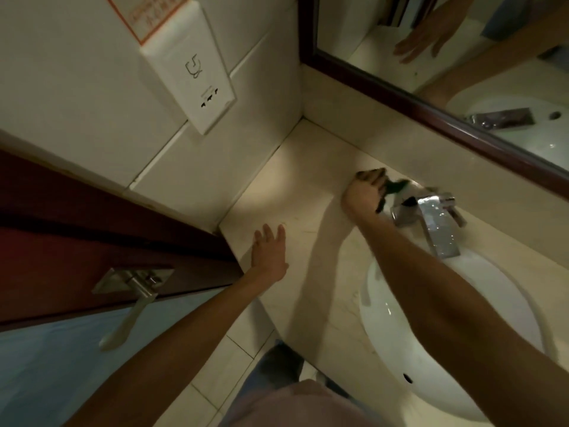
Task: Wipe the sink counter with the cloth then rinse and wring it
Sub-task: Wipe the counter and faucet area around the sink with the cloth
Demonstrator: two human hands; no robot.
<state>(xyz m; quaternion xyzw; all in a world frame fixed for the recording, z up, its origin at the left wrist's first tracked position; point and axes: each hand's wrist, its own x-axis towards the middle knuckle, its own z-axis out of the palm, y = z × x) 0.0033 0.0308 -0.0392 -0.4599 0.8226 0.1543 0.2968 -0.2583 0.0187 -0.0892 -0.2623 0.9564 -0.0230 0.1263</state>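
My right hand (363, 194) grips a dark and white cloth (400, 188) and presses it onto the beige counter (292, 186) just behind and left of the chrome faucet (431, 220). Part of the cloth is hidden behind the faucet. Fingers spread, my left hand (269, 252) lies flat near the counter's left front corner and holds nothing. The white sink basin (388, 331) sits to the right, below my right forearm.
A dark-framed mirror (431, 112) runs along the back wall above a low backsplash. A white socket panel (197, 78) is on the tiled left wall. A red-brown door with a metal handle (135, 291) stands at the left. Tiled floor shows below.
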